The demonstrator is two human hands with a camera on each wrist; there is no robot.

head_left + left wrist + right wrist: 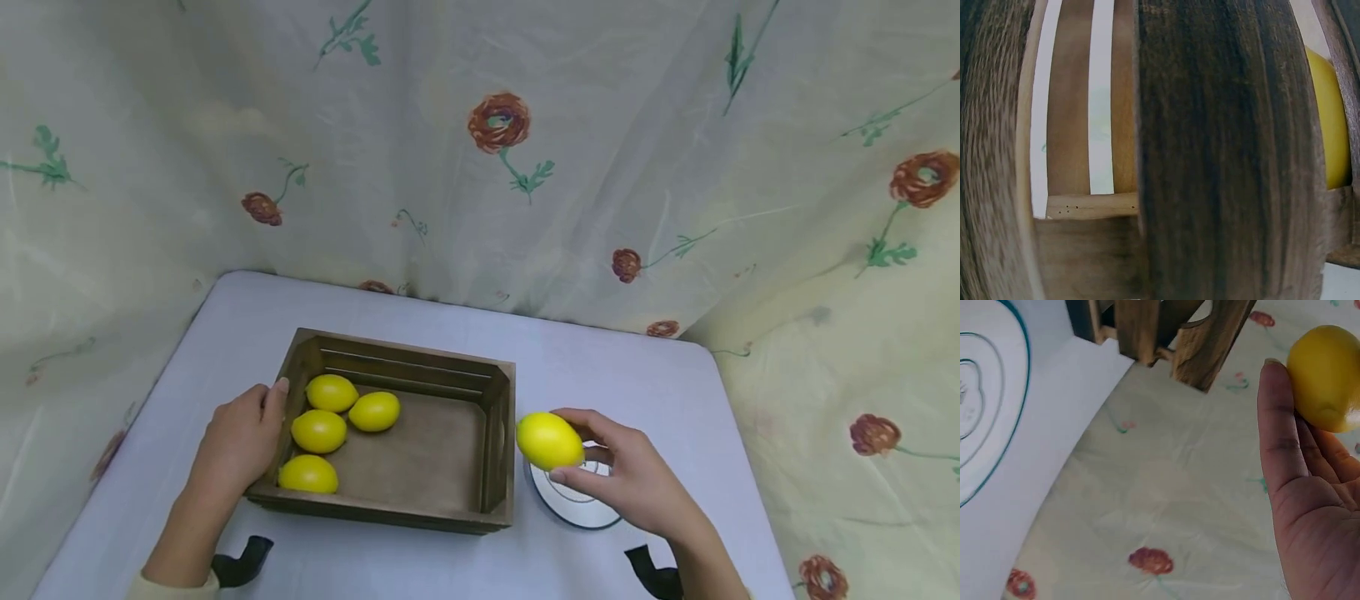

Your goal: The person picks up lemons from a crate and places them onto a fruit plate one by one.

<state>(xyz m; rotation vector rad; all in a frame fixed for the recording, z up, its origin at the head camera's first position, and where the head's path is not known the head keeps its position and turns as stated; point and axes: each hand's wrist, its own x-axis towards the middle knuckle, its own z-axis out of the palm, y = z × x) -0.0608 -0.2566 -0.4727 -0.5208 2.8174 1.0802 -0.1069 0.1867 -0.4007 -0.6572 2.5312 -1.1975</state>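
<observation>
My right hand (641,475) pinches a yellow lemon (550,441) between thumb and fingertips, just right of a brown wooden crate (427,454). The raised lemon overlaps a white plate with dark rings (581,512) in the head view. Thumb on the rim, my left hand (236,437) grips the crate's left end; its other fingers are mostly hidden. Inside the crate, several lemons (318,432) lie along the left side. Dark slats (1229,150) fill the left wrist view, with a yellow lemon (1332,122) showing through a gap.
A white-covered table (360,562) carries the crate and plate. Flower-printed curtains (420,125) hang behind and at both sides. Near each wrist, a black curved strap piece (243,562) shows at the front.
</observation>
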